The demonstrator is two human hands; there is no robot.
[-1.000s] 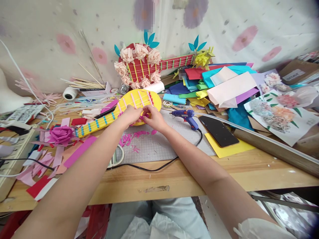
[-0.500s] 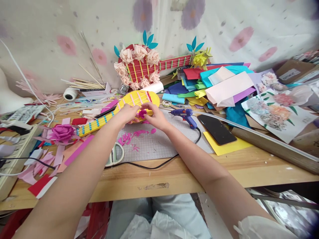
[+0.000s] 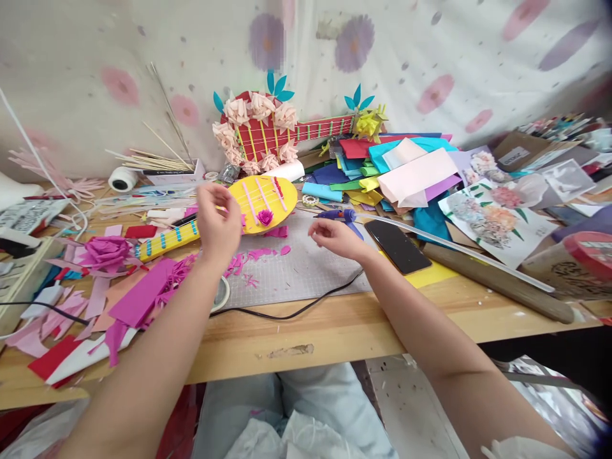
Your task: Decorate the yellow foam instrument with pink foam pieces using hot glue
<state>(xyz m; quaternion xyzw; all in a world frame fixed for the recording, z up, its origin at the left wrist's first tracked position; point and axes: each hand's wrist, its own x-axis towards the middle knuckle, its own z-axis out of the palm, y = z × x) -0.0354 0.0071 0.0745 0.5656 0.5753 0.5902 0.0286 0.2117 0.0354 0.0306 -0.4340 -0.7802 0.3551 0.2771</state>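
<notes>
Both hands have come off the yellow paper guitar (image 3: 239, 210) since half a second ago, leaving the small magenta paper flower (image 3: 264, 217) sitting alone on its round body, between my two hands and just beyond them. From the head view, my left hand (image 3: 217, 220) hovers over the guitar's neck with fingers loosely curled and apart, holding nothing, while my right hand (image 3: 335, 234) hangs empty and relaxed, just short of the blue glue gun (image 3: 337, 215). I judge guitar and flower light, thin and easily creased, best held by the guitar's flat body edges.
</notes>
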